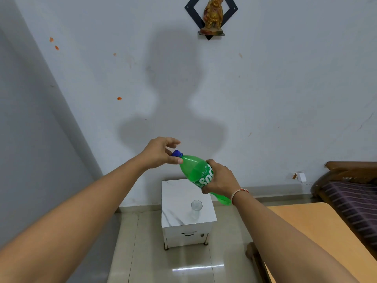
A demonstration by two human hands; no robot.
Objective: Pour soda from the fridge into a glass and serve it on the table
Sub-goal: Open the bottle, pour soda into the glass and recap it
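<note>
While both bare arms reach forward over the floor, the scene reads from left to right as follows.

Left wall: a plain grey wall runs down the left side, with a few small orange marks higher up on the far wall.
Left hand: the left hand is raised in mid-air, thumb and fingers curled narrowly around the blue cap; the outer fingers spread loosely above it.
Bottle: the green soda bottle is tilted, neck up to the left and base down to the right, partly filled, held above the far edge of the small table.
Right hand: the right hand is wrapped around the labelled middle of the bottle; a thread band circles the wrist.
Table: a small white marble-topped table stands on the tiled floor against the far wall.
Glass: a clear, empty-looking glass stands upright on the table's near right part, below the bottle and apart from it.
Far wall: a golden figurine sits on a black shelf high up.
Right side: a wooden tabletop lies near, and a striped bed beyond it.
</note>
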